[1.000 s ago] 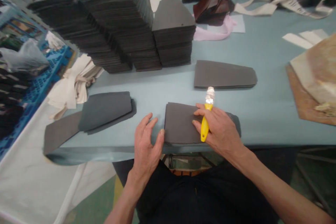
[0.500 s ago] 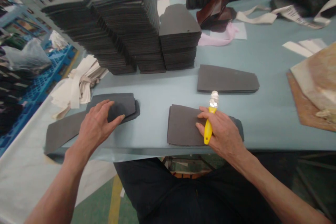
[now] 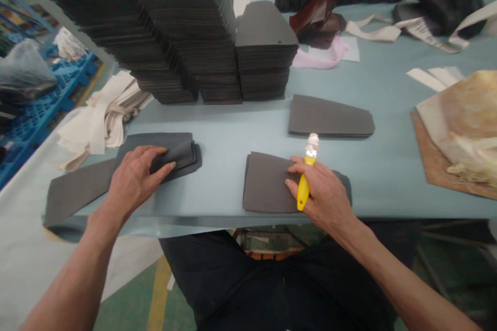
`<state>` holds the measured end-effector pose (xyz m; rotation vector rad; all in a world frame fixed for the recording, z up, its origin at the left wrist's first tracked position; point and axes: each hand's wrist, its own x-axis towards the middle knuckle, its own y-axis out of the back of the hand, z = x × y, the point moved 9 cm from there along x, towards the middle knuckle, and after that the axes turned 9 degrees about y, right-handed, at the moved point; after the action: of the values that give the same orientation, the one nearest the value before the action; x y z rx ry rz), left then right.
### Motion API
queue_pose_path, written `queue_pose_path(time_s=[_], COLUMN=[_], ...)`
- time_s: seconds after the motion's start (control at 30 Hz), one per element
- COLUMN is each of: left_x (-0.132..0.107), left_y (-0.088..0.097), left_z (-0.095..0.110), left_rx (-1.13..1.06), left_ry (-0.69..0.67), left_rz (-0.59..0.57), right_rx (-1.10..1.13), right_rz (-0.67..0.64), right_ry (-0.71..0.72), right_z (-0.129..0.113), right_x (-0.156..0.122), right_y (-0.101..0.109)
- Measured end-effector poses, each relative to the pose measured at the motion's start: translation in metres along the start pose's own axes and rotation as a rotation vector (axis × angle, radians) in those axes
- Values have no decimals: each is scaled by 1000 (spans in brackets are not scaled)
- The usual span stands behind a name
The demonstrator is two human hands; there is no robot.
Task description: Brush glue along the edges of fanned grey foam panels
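Item, left hand (image 3: 134,178): arm reaching out to the left, palm down, fingers curled over the near edge of a small pile of grey sheets (image 3: 176,149) with the thumb closing from the side, pinching the upper layers, apparently to part them from the longer grey sheet beneath. Item, right hand (image 3: 324,194): wrist low at the tabletop (image 3: 233,129) edge, closed round a yellow-handled tool (image 3: 303,189) tucked along the palm, its silver head pointing away from the body; the fingertips spread onto the near stack of grey sheets (image 3: 266,183), seemingly pinning it flat while keeping the tool ready. That stack lies at the front edge, squarely before the person, within easy reach. Item, flat grey sheets (image 3: 330,116): just beyond the tool head, apart from it. Item, tall stacks (image 3: 174,26) and a shorter stack (image 3: 266,57) of like sheets: at the back. Item, cream cloth strips (image 3: 101,119): heaped off the left end. Item, brown board (image 3: 438,165): far right.
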<state>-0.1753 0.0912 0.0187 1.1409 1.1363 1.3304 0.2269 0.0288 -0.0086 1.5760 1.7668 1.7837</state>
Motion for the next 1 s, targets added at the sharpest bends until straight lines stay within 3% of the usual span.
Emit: queue_pose_path(time_s=[1.0], left_x=[-1], left_y=[1], left_z=[-4], left_rx=[-111], left_ry=[72], left_rz=[36], right_rx=[17], right_rz=[-34], right_ry=[-40], right_z=[6], right_x=[2], right_y=[-7])
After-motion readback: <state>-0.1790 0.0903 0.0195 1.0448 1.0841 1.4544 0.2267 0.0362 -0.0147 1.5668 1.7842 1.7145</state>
